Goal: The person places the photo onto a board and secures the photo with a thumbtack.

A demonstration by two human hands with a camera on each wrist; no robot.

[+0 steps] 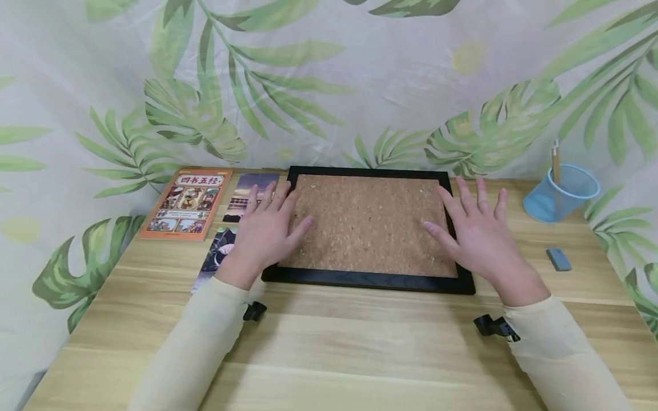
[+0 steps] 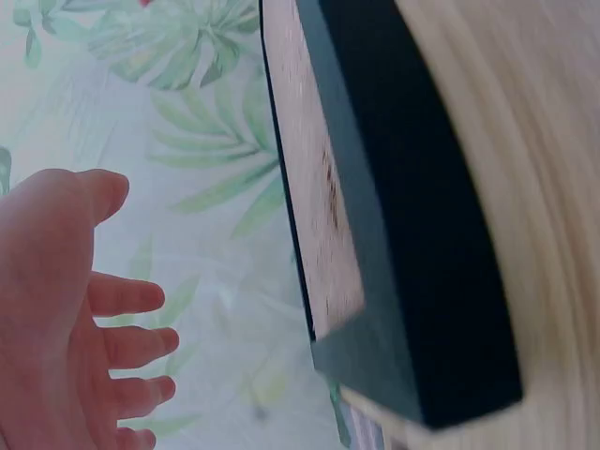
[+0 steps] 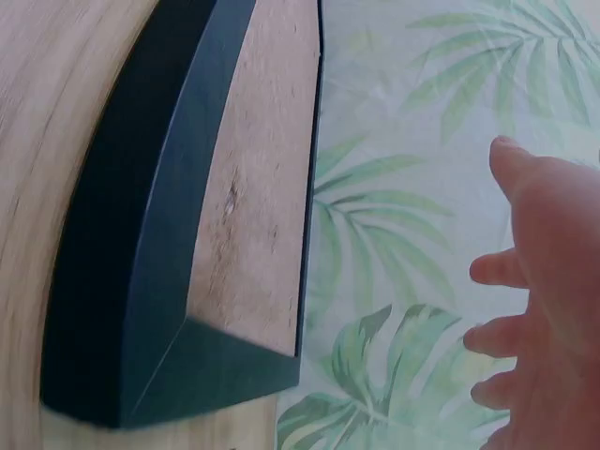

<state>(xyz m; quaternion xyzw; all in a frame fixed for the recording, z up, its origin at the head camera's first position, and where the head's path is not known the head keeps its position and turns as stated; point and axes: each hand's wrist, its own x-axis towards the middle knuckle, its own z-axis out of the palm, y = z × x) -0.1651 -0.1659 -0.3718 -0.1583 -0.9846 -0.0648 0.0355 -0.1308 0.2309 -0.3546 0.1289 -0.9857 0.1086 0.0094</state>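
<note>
Hovering hands: left hand (image 1: 264,231) and right hand (image 1: 480,237) hang spread above the two short sides of a board (image 1: 367,279), fingers apart, holding nothing; both wrist views show them clear of it.
Board: lies cork-side up on the tabletop (image 1: 375,348), toward the far edge, near the leafy backdrop (image 1: 380,85), one long side facing the person.
Rim: black, deep and square-edged, standing proud of the cork (image 1: 370,228); probably stiff, perhaps slightly slippery if painted smooth.
Weight: likely modest for its breadth, though a lift from one end could tip it.
Best hold: midway along both short sides, thumbs over the rim, fingers against the outer walls; the underside is hidden.
Cork: likely soft enough to dent or shed crumbs under hard pressing, so better spared.
Neighbors: two photos (image 1: 213,257) and a book (image 1: 187,204) at left; cup (image 1: 545,197) and small block (image 1: 558,259) at right.
</note>
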